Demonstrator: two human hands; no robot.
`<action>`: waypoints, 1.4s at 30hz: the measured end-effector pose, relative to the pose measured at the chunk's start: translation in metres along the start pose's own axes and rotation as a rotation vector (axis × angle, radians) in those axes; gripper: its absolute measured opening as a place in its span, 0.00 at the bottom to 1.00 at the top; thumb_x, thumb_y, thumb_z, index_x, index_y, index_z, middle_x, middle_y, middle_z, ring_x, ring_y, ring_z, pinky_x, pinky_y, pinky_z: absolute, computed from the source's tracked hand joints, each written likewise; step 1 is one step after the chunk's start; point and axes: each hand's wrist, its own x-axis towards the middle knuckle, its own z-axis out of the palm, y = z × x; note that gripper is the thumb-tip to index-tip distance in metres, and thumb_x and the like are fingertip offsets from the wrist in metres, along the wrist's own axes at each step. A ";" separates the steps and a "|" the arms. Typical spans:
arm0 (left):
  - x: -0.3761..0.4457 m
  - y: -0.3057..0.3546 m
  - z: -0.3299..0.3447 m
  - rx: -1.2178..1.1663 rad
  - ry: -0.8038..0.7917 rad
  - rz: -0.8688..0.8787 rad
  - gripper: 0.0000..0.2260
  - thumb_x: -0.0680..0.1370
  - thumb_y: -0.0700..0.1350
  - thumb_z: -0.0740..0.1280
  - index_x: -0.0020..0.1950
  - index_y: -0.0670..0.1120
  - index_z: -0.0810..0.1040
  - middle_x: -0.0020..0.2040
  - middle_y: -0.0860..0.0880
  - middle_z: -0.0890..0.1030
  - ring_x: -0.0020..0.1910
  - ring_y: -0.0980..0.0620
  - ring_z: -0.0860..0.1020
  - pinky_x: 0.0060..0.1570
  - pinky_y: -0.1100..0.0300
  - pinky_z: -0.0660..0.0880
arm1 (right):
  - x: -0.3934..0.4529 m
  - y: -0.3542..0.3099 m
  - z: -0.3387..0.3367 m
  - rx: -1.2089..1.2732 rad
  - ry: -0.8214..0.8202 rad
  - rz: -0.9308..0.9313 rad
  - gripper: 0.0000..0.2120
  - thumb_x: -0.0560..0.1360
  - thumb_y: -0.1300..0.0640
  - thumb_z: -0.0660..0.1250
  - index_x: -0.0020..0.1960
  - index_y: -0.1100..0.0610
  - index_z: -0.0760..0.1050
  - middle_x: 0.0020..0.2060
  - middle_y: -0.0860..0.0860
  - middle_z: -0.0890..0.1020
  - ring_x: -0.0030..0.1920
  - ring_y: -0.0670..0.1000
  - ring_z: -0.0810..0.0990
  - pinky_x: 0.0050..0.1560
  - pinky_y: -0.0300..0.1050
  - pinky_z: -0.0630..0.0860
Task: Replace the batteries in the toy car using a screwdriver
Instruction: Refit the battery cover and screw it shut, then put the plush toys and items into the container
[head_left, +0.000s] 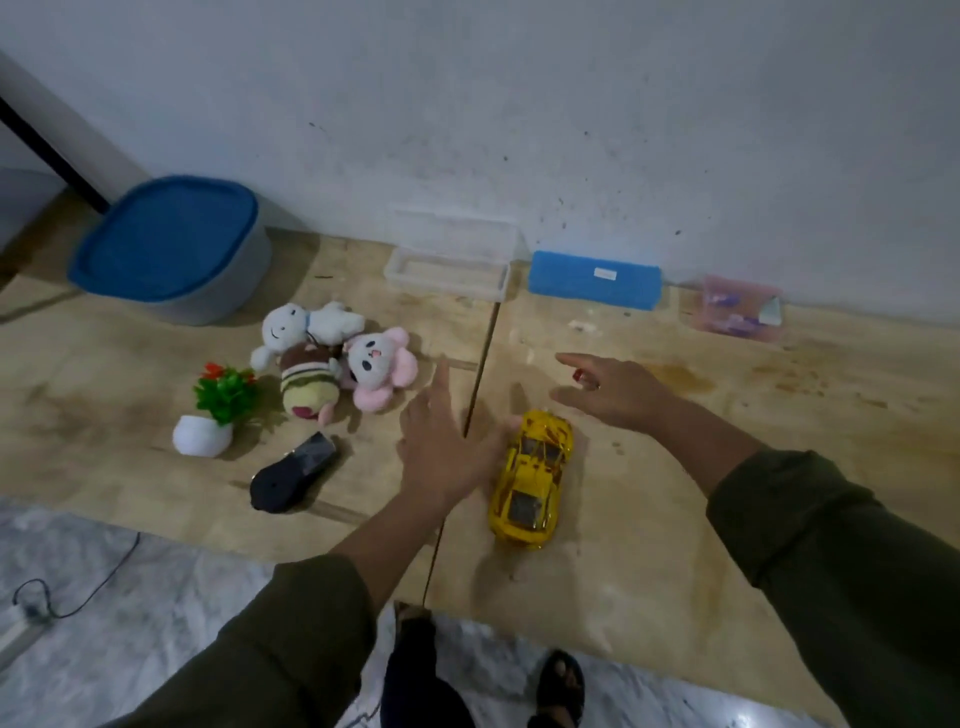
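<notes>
A yellow toy car (532, 475) stands on its wheels on the wooden table (675, 519), near the middle seam. My left hand (447, 441) hovers just left of the car with fingers spread, and its thumb reaches the car's far left corner. My right hand (608, 387) is above the table just beyond the car, fingers stretched out to the left and holding nothing that I can make out. A small red spot shows at its fingers; what it is I cannot tell. No screwdriver or batteries are in sight.
A black remote (291, 473) lies left of the car. Farther left are plush toys (332, 358) and a small potted plant (218, 410). Along the wall stand a blue-lidded tub (171, 244), a clear box (449, 265), a blue box (595, 279) and a pink box (737, 309).
</notes>
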 end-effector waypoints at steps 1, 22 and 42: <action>0.020 -0.005 -0.014 0.010 0.053 0.017 0.49 0.65 0.70 0.65 0.78 0.52 0.47 0.76 0.44 0.59 0.75 0.44 0.56 0.71 0.43 0.59 | 0.012 -0.011 -0.003 0.038 0.034 0.003 0.29 0.77 0.42 0.61 0.75 0.47 0.58 0.69 0.54 0.71 0.68 0.54 0.70 0.63 0.44 0.66; 0.314 -0.064 -0.083 0.601 -0.162 0.625 0.50 0.71 0.54 0.74 0.77 0.51 0.39 0.77 0.50 0.50 0.76 0.48 0.47 0.73 0.50 0.53 | 0.239 -0.118 0.075 -0.459 0.323 -0.134 0.27 0.77 0.40 0.46 0.68 0.54 0.67 0.55 0.55 0.74 0.54 0.57 0.72 0.53 0.52 0.69; 0.307 -0.066 -0.082 0.626 -0.210 0.704 0.26 0.72 0.43 0.71 0.67 0.50 0.66 0.65 0.49 0.69 0.67 0.49 0.65 0.63 0.54 0.59 | 0.197 -0.108 0.060 -0.531 0.602 -0.001 0.27 0.74 0.43 0.57 0.67 0.57 0.68 0.55 0.58 0.77 0.58 0.58 0.74 0.63 0.67 0.66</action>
